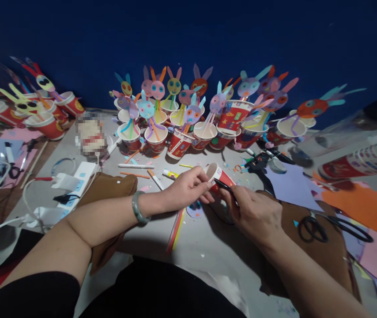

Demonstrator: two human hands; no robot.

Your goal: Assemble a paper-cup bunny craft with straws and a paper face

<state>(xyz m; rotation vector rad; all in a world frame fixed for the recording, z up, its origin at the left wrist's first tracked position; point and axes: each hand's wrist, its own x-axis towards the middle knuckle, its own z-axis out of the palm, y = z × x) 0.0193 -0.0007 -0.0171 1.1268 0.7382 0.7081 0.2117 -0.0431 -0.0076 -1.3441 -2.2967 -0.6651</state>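
Note:
My left hand (191, 187) is closed at the side of a red and white paper cup (227, 176), with thumb and fingers by its rim. The cup lies tilted, its mouth to the upper left. In my right hand (251, 207) is a slim black pen-like tool (222, 183), its tip near my left fingertips and crossing the cup's wall. The far end of the tool is hidden in my palm. Below my hands a round purple paper face (195, 210) lies on the table, partly covered. Red and yellow straws (176, 232) lie near it.
Paper cups with rabbit-faced straw figures (156, 138) stand along the back. A white power strip (81, 179) with cables is at left. A glue stick (169, 174) lies mid-table. Black-handled scissors (312, 229), orange paper (354, 203) and stacked cups (350, 163) are at right.

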